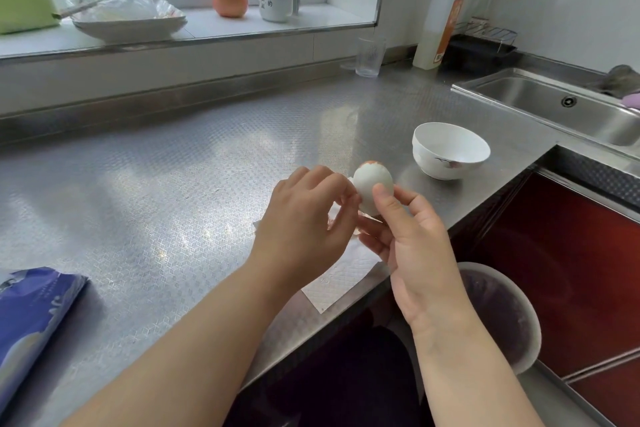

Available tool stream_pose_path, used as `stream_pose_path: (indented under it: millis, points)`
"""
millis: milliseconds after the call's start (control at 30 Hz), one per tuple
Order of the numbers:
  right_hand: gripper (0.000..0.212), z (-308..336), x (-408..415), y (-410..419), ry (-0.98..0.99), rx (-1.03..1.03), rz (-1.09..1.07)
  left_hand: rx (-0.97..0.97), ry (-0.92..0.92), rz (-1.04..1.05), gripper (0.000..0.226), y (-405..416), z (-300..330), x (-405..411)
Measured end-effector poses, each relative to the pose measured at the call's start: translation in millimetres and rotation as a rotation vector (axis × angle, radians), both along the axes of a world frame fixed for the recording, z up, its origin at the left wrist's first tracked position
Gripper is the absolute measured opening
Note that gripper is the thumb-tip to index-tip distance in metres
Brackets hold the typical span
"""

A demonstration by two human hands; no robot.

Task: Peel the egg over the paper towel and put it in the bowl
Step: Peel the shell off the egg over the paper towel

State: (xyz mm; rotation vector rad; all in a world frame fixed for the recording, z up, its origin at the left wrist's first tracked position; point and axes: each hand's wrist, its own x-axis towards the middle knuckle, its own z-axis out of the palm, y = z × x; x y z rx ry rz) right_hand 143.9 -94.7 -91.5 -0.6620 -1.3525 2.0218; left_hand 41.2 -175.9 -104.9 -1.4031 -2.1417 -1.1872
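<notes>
Both forearms reach over the table [173, 184]. Right hand [412, 246] holds the egg [374, 184] upright between thumb and curled fingers, above the paper towel [341, 282]. Left hand [304, 222] pinches at the egg's left side. Beyond the right hand stands the white bowl [450, 151], apart from the egg.

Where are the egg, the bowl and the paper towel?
egg [370, 184]: head view, on its peeled white side.
bowl [450, 146]: head view, on its inner wall.
paper towel [343, 279]: head view, on its bare near part.
</notes>
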Motion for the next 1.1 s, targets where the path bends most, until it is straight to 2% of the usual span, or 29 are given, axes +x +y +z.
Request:
stream_pose_path:
  millis: [167,367,500,633,733,900,1100]
  points:
    - [0.033,0,3,2,0.032,-0.159,0.085,0.098,-0.176,0.065,0.013,-4,4,-3]
    - [0.031,0,6,8,0.021,-0.231,0.098,-0.169,-0.438,0.193,0.038,-8,3,-16]
    - [0.035,-1,7,6,-0.002,-0.181,0.103,-0.133,-0.409,0.12,0.014,-7,2,-16]
    - [0.038,-4,7,4,-0.008,-0.151,0.104,0.036,-0.402,0.029,0.023,-6,4,-8]
    - [0.039,-4,7,3,-0.022,-0.104,0.101,0.146,-0.376,-0.053,0.022,-6,5,-5]
    - [0.041,-6,7,3,-0.012,-0.044,0.121,0.163,-0.407,-0.139,0.017,-6,6,-2]
    - [0.055,-5,12,3,-0.022,0.067,0.176,0.147,-0.408,-0.133,0.017,-7,9,-4]
